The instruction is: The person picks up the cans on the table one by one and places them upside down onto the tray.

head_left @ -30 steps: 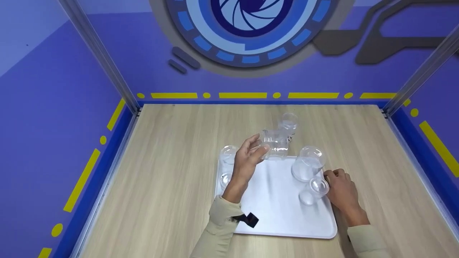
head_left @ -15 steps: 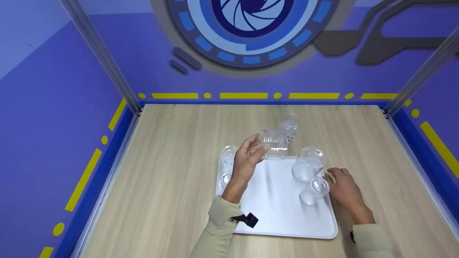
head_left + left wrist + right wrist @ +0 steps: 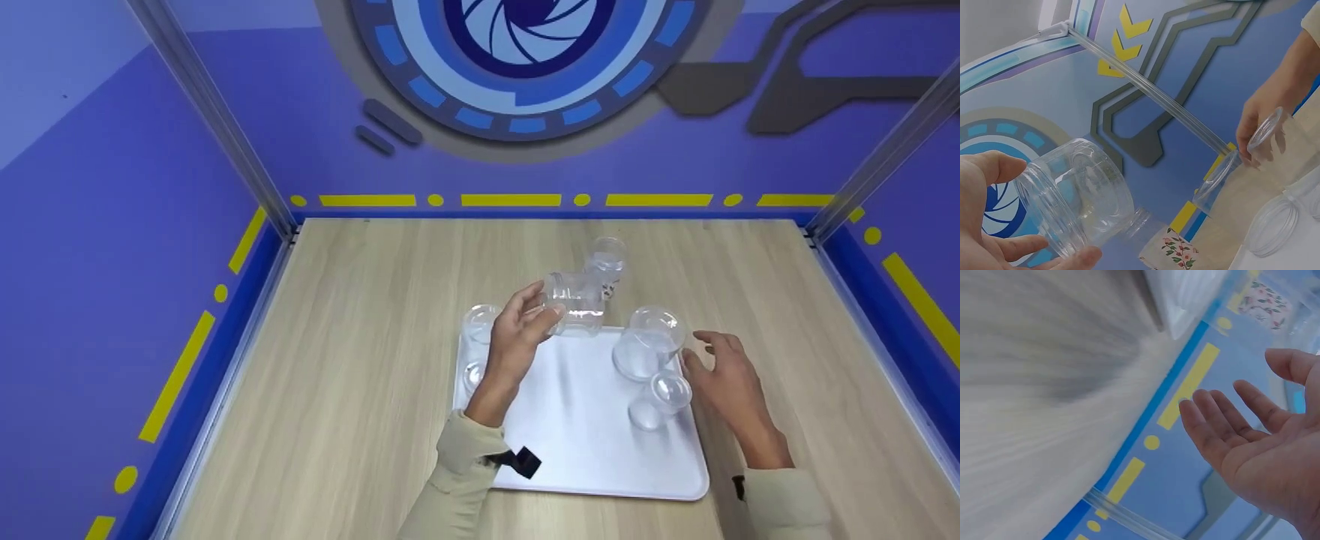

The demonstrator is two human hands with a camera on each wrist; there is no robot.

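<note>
My left hand (image 3: 517, 330) grips one end of a clear plastic jar (image 3: 577, 309), tipped on its side above the back edge of a white tray (image 3: 577, 457). In the left wrist view, thumb and fingers hold the see-through jar (image 3: 1098, 191) around its ridged rim. My right hand (image 3: 727, 382) hovers just right of the tray, fingers loosely bent with nothing in them; the right wrist view shows that palm (image 3: 1275, 461) bare. Nearest to it are a wide clear jar (image 3: 646, 349) and a smaller clear one (image 3: 660, 397), both at the tray's right side.
Behind the held jar stands another clear container (image 3: 606, 259); a flower-print patch (image 3: 1176, 250) shows near there in the left wrist view. Two more clear containers, one of them a jar (image 3: 480, 319), sit at the tray's left side, partly hidden by my left arm. Printed panels enclose the wooden table (image 3: 360, 337).
My right hand has drawn away from the tray's right edge, shifting right and slightly forward, and its fingers have spread. The left hand and its jar have stayed nearly still.
</note>
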